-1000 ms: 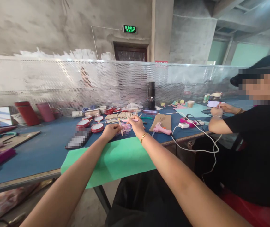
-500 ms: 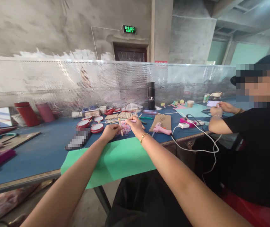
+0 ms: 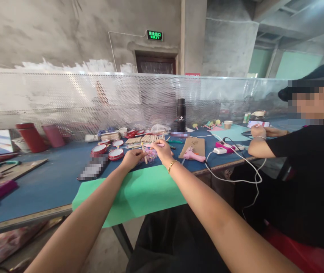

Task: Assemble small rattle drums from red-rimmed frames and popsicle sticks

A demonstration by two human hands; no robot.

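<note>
A flat wooden craft stick (image 3: 146,160) stands upright in my left hand (image 3: 132,157), pinched between thumb and fingers. My right hand (image 3: 164,152) is closed round a pink pen (image 3: 149,145), its tip pointing left at the upper part of the stick. Whether the tip touches the wood is too small to tell. Behind and below the fingers lies a heap of thin pink and purple strips (image 3: 152,153), partly hidden by both hands. Under my forearms a green sheet (image 3: 133,197) hangs over the table's front edge.
Small red-rimmed drums (image 3: 116,154) and a blurred-out phone (image 3: 93,168) lie left. Wooden sticks (image 3: 143,139) and a black bottle (image 3: 181,115) stand behind. Right are a pink glue gun (image 3: 194,155), cardboard (image 3: 198,143), white cables (image 3: 235,179) and a seated co-worker (image 3: 306,167) holding a phone.
My hands keep nearly the same pose with the stick and pen. At right, the co-worker's hands and phone have shifted slightly, and the head has moved a little right.
</note>
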